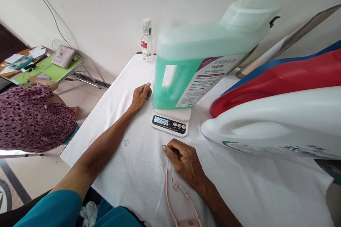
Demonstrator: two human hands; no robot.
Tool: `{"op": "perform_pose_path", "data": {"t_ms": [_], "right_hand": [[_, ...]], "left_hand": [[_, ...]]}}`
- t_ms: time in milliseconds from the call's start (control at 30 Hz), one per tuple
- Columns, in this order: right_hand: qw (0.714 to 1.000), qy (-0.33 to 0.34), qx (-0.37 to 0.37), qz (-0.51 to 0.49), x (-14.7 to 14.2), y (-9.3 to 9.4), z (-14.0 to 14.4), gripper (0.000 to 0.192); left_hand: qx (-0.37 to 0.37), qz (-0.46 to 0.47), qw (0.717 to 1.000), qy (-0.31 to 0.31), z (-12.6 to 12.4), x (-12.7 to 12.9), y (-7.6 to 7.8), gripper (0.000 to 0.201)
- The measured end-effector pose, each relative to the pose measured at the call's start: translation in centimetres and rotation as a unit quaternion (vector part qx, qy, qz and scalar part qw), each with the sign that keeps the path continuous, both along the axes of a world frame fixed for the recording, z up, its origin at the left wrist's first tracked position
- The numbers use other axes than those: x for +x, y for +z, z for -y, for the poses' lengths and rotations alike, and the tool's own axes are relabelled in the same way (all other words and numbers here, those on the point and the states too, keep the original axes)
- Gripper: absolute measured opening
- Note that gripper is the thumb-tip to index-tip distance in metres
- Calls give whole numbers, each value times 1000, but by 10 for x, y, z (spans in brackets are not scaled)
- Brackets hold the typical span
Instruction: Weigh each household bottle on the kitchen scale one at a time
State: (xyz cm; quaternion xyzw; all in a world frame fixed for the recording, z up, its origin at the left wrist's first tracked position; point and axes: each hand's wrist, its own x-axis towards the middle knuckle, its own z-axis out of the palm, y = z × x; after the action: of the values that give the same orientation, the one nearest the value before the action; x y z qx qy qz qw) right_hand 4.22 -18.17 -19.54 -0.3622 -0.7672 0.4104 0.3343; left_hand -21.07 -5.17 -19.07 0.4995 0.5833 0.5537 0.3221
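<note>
Centre frame, the green jug (186, 74) stands upright on the scale (171, 120); the left hand (140, 96), loosely curled and empty, rests just beside its handle. Lower centre, the right hand (183, 161) lies curled, empty and farther off on the worktop (128, 120).

A translucent jug (202, 64) holds mint-green liquid and bears a white-and-purple label. It stands on a white scale (172, 120) with a pale blue display. White cloth covers the worktop (128, 113). Right: red (279, 81) and white (274, 124) containers.

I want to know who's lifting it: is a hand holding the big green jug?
No, the green jug stands alone on the scale; both hands rest on the cloth.
</note>
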Motion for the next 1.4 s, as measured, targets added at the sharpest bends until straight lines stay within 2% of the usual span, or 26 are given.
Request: {"op": "perform_pose_path", "data": {"t_ms": [433,933,1133,1200,1267,1333,1400], "right_hand": [[1000,-2,11,2,-1,-1,-1,38],[1000,-6,28,-1,-1,-2,-1,38],[1000,-7,14,4,-1,0,-1,39],[1000,-8,7,4,-2,1,0,39],[1000,-10,3,5,-2,2,0,39],[1000,-12,4,7,-2,2,0,39],[1000,-12,5,13,-2,1,-1,40]], "left_hand": [[-19,0,1000,7,4,3,9,65],[-9,-22,1000,0,4,2,8,60],[-14,47,998,31,1,-2,5,61],[11,83,994,70,1,-6,14,58],[76,98,985,121,8,-8,37,55],[168,77,970,159,24,-2,74,51],[246,12,959,142,50,14,119,46]]}}
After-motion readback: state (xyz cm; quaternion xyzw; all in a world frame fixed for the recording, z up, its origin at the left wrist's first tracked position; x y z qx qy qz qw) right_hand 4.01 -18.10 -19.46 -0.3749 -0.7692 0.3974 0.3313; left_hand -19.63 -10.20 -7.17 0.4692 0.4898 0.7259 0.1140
